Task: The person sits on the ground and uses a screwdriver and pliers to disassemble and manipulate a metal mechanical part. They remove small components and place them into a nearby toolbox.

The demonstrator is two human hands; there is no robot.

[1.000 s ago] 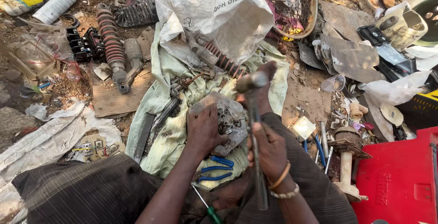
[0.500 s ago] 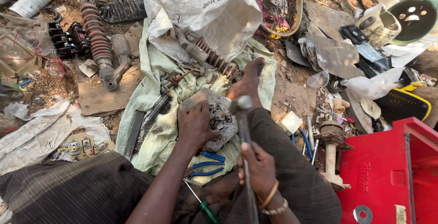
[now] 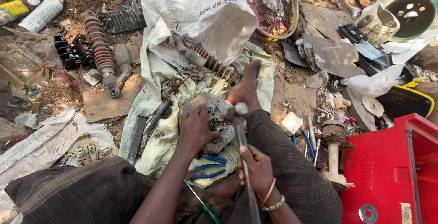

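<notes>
A grey, greasy cast-metal engine part [image 3: 214, 123] is seen lying on a pale green cloth [image 3: 155, 110] spread over the dirt, between the person's legs, just in front of the bare foot [image 3: 246, 89]. The left hand [image 3: 196, 130] is laid flat on the part, fingers curled over its near edge, pressing it down. A steel-headed hammer with a long dark handle [image 3: 242, 146] is gripped by the right hand [image 3: 258, 171], fingers wrapped tight around the shaft; the head is held just above the part, right beside the left hand. Blue-handled pliers [image 3: 207, 167] are seen on the cloth near the left wrist. A green-handled screwdriver [image 3: 205, 208] lies below them. A red coil-spring shock absorber [image 3: 100, 51] is well apart at upper left. A red plastic crate [image 3: 392, 174] is at right.
</notes>
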